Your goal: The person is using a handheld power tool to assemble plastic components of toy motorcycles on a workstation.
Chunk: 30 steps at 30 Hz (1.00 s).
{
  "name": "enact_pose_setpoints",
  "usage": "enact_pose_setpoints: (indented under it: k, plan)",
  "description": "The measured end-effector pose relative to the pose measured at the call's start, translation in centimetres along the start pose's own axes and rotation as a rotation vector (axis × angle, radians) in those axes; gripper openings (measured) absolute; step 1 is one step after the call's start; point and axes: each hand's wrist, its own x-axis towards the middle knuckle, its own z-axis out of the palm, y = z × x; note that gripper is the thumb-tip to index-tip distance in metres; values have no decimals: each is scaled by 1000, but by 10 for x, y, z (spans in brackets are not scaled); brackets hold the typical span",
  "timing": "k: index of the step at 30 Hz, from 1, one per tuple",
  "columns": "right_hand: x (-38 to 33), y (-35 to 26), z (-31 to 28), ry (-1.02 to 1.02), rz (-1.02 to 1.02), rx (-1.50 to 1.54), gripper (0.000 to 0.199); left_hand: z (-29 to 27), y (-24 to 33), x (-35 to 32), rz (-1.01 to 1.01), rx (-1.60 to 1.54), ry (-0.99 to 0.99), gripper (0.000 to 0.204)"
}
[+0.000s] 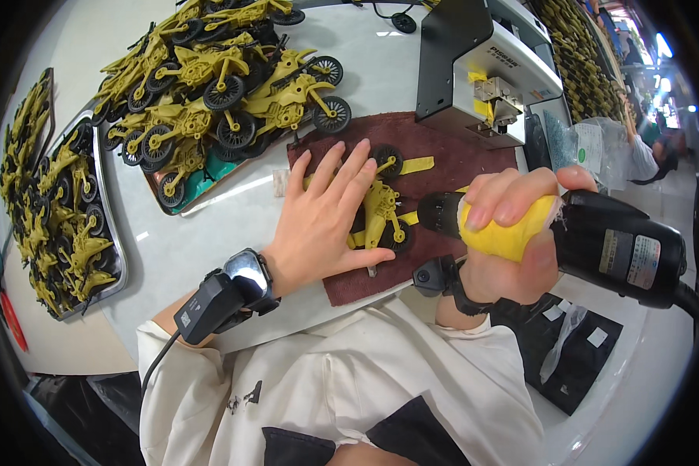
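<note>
A yellow toy motorbike point(380, 208) with black wheels lies on its side on a maroon cloth point(458, 147). Over its left part rests my left hand point(324, 203), flat with fingers spread and the thumb along the bike's near side; this covers part of the bike. My right hand point(520, 225) is wrapped round a black power screwdriver point(625, 248), whose grip is bound in yellow wrapping. The tool's black front end points left, just right of the motorbike. Whether its tip touches the bike cannot be made out. Yellow strips point(418, 165) show on the cloth beside the bike.
A heap of yellow toy motorbikes point(202, 93) rises at the back left. More fill a metal tray point(116, 264) at far left. A black-and-white boxy machine point(512, 62) stands behind the cloth, with a clear plastic bag point(598, 147) to its right. The tool's cable point(690, 299) hangs at right.
</note>
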Motion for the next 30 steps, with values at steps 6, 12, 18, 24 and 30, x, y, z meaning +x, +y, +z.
enact_pose_setpoints:
  k: [6,12,18,24,30]
  plan:
    - [2,13,2,16,64,-26,55,5,1,1,-13,48,2,101]
    - [1,12,0,24,48,-55,56,2,-6,1,21,16,-9,97]
    - [4,24,2,30,100,-24,50,3,-8,1,17,17,-33,98]
    - [6,24,3,-105,67,-38,47,-2,-6,7,15,-10,-44,97]
    - [5,19,1,-83,-4,-123,46,-3,-7,10,11,4,-65,97]
